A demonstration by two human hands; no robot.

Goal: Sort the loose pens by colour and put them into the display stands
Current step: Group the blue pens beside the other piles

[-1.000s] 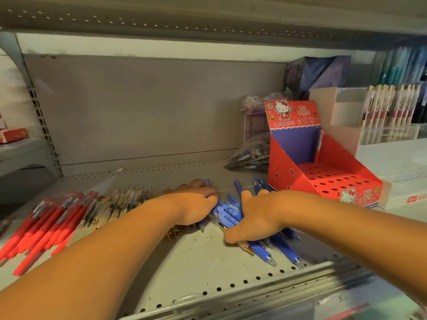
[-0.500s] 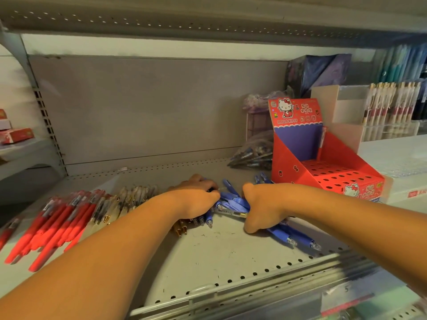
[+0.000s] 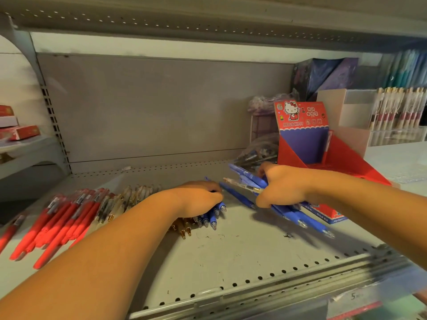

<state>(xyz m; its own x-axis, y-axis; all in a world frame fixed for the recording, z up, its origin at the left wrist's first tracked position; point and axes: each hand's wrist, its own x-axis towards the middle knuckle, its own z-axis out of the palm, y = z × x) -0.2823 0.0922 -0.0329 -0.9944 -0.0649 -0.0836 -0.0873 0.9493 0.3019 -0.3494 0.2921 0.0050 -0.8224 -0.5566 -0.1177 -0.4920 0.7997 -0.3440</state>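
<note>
Red pens (image 3: 57, 218) lie in a loose row at the left end of the shelf (image 3: 231, 255), with clear gold-tipped pens (image 3: 124, 199) just beside them. Next along, the left hand (image 3: 198, 197) sits palm down on a few blue pens (image 3: 213, 215), its fingers curled together over them. The right hand (image 3: 284, 188) is clenched round a blue bundle (image 3: 298, 215), held above the shelf in front of the red display stand (image 3: 302, 125). That stand holds a single pen (image 3: 328, 144) upright at its back. Farther right, a clear holder (image 3: 397, 137) is packed with pale pens.
</note>
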